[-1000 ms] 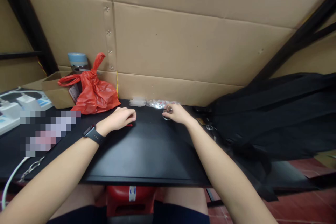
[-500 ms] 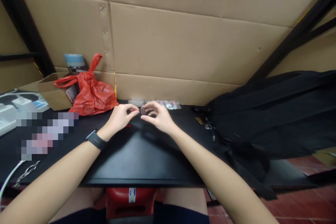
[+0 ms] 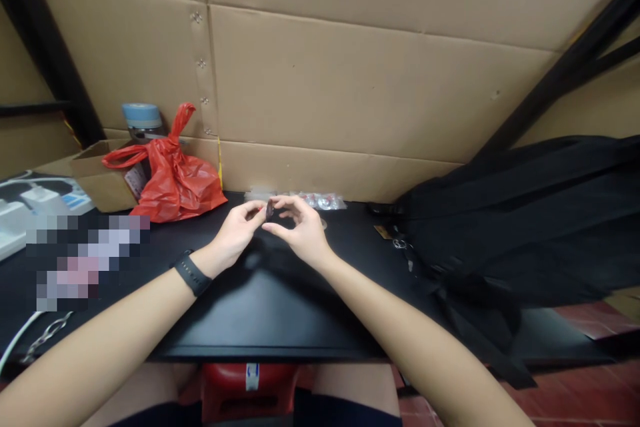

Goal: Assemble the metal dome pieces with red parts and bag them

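A small dark round piece (image 3: 269,211) is held up between my two hands above the black table (image 3: 240,320). My left hand (image 3: 242,227) comes from the left, thumb and fingers pinched together at the piece's left side, with a bit of red showing at the fingertips. From the right, my right hand (image 3: 301,227) curls around the other side, its index finger at the top of the piece and its thumb just below. Behind the hands lie clear plastic packets (image 3: 327,201) with shiny round items inside.
Left: a red plastic bag (image 3: 177,183), an open cardboard box (image 3: 103,177), a blue-lidded bottle (image 3: 143,117), white plugs (image 3: 45,200) and a chain (image 3: 47,333). Right: a black backpack (image 3: 540,213) and keys (image 3: 400,243). A cardboard wall (image 3: 325,93) stands behind.
My left hand has moved slightly right and turned, and its fingers now meet the dark piece. A small pale round item has come into view behind my right hand.
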{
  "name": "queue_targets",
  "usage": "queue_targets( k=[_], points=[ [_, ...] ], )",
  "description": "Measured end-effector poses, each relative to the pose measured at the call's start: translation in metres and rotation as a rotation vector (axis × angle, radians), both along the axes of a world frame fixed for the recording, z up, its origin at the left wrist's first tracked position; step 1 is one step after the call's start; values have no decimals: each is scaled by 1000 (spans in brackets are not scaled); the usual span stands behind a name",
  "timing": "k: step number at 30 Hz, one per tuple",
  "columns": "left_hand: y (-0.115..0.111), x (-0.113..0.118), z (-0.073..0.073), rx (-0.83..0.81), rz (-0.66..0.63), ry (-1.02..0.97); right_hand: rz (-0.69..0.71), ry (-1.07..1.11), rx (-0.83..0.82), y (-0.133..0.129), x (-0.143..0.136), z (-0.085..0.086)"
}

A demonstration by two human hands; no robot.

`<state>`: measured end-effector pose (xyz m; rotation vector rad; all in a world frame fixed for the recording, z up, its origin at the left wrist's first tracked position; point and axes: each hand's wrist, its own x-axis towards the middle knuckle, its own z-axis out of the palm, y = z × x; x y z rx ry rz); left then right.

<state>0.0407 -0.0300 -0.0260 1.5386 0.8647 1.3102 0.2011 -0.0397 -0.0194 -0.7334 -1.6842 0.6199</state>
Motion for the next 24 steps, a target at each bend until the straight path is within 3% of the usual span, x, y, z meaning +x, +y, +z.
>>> queue_targets(
  k=[4, 8, 11, 14, 18, 24],
  points=[
    [1, 1, -5, -30, 15, -15, -21, 43, -5, 0, -2, -2],
    [1, 0, -4, 51, 88, 74, -24, 53, -73, -1, -2, -2],
    [-1, -1, -1, 128, 151, 152, -10, -38, -106, 0, 0, 1],
    [-4, -1, 2, 180, 205, 210, -13, -175, -25, 2, 5, 2],
    [-5, 0, 3, 208, 177, 218, 15, -246, 29, 7, 10, 0],
    [-2, 0, -1, 222, 195, 266, 81, -205, -107, 18, 15, -7]
  ],
)
